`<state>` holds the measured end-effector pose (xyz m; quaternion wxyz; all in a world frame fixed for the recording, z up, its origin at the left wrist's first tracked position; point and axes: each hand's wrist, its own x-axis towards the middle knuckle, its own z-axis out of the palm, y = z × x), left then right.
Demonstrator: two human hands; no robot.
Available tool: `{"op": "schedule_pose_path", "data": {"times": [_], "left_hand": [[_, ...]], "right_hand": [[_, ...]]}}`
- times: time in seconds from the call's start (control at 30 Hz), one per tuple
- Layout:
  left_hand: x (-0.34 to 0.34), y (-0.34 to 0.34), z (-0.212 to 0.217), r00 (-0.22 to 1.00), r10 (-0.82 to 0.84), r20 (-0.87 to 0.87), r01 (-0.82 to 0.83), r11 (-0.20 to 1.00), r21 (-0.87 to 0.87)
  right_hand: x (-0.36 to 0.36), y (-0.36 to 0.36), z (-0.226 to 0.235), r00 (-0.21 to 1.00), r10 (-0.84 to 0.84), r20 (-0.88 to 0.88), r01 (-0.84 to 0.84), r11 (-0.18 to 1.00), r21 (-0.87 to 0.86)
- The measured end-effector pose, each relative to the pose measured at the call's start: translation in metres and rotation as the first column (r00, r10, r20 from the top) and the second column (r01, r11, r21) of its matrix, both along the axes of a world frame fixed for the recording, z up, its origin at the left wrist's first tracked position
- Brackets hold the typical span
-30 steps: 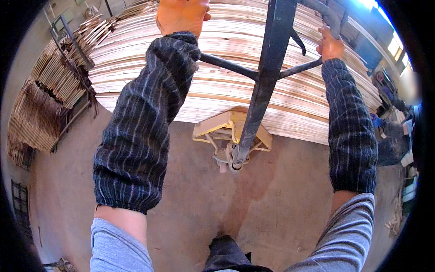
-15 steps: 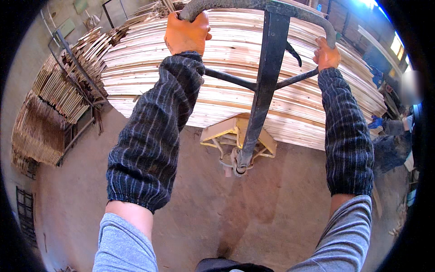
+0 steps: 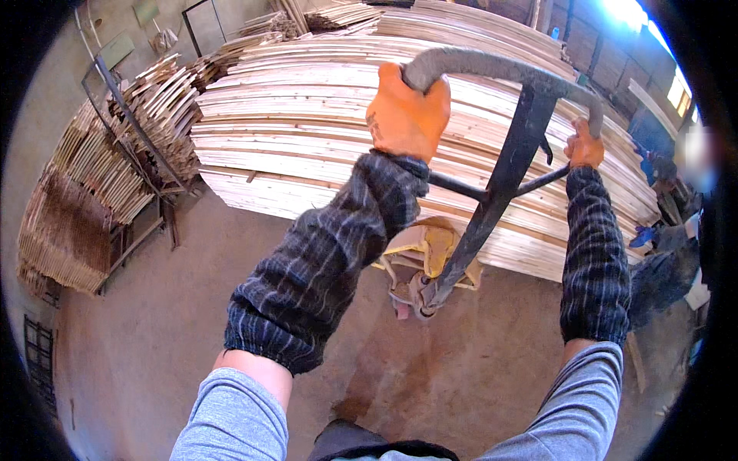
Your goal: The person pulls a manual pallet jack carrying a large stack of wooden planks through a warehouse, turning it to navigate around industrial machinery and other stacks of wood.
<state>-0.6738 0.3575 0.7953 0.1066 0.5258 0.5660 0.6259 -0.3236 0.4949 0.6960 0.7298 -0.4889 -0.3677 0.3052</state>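
Note:
Both my hands, in orange gloves, grip the looped handle of a pallet jack. My left hand (image 3: 410, 115) is closed round the left end of the grey bar (image 3: 484, 63). My right hand (image 3: 586, 146) is wrapped round its right side, lower and farther right. From the bar a black shaft (image 3: 503, 184) slopes down to the jack's yellow base (image 3: 440, 247), which sits against a wide stack of pale wooden boards (image 3: 300, 123). A small black lever (image 3: 546, 150) juts from the shaft near my right hand. The jack's forks are hidden.
More board stacks (image 3: 69, 230) lean along a metal frame (image 3: 138, 123) on the left. Brown concrete floor (image 3: 184, 292) lies between them and my feet. At the right edge a person with a blue glove (image 3: 643, 235) is close to the stack's end.
The handle has swung to the right and tilted, with both hands still on it. My left hand has moved right and down. The jack's base has turned, and the stack shows slightly lower.

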Motion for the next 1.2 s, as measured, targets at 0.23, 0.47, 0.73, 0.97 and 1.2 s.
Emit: {"op": "schedule_pose_path", "data": {"times": [0.23, 0.47, 0.73, 0.97, 1.2], "left_hand": [[-0.011, 0.018, -0.019, 0.998, 0.062, -0.004, -0.061, 0.996, 0.058], [-0.015, 0.041, -0.017, 0.98, -0.098, 0.171, 0.092, 0.995, 0.045], [-0.007, 0.035, -0.016, 0.957, -0.161, 0.241, 0.139, 0.985, 0.107], [-0.011, 0.047, -0.021, 0.939, -0.229, 0.258, 0.187, 0.966, 0.176], [-0.015, 0.063, -0.028, 0.916, -0.294, 0.274, 0.25, 0.95, 0.184]], "right_hand": [[-0.013, 0.0, -0.007, 0.999, -0.014, 0.039, 0.015, 1.0, -0.009], [-0.009, -0.008, -0.003, 0.998, -0.029, 0.062, 0.032, 0.999, -0.044], [-0.013, -0.015, -0.002, 0.994, 0.08, -0.076, -0.084, 0.995, -0.052], [-0.012, -0.026, 0.007, 0.988, 0.085, -0.126, -0.095, 0.993, -0.074], [0.008, -0.009, -0.019, 0.988, -0.102, 0.112, 0.111, 0.991, -0.079]]}}
